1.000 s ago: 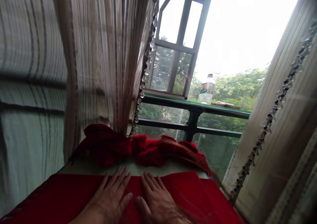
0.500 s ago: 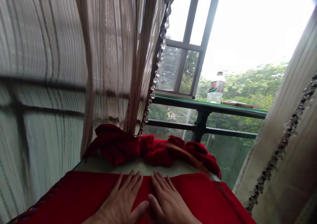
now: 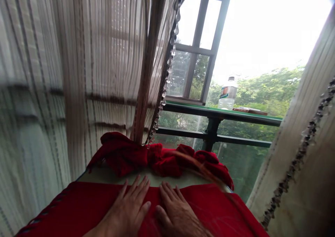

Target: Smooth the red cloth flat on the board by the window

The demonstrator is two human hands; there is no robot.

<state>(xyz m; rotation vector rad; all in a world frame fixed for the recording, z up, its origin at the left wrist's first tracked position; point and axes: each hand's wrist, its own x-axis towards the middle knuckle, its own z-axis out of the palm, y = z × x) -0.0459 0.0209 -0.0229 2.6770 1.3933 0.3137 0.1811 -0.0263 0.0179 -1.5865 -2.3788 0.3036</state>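
Observation:
Red cloth (image 3: pixel 86 204) lies spread over a pale board (image 3: pixel 104 174), its far edge folded or cut straight across. My left hand (image 3: pixel 129 202) rests flat on this cloth, fingers stretched out and tips at the far edge. Beside it, a small gap away, my right hand (image 3: pixel 176 204) also lies palm down with its fingers extended. Neither hand grips anything. Past the fingertips, more red fabric (image 3: pixel 123 155) sits bunched up along the board's far end. A blurred thin orange-brown strip (image 3: pixel 201 167) crosses the view on the right.
Sheer striped curtains (image 3: pixel 110 66) hang at the left, with a beaded trim; another curtain (image 3: pixel 293 160) hangs at the right. Behind the board runs a dark railing (image 3: pixel 246 117). A plastic bottle (image 3: pixel 228 94) and a flat brown item (image 3: pixel 250 110) stand on its ledge. One window sash (image 3: pixel 195 48) is swung outward.
My left hand has shifted slightly left, so its thumb is farther from the right hand. The left curtain has billowed and its folds have moved. The bunched fabric stays in place.

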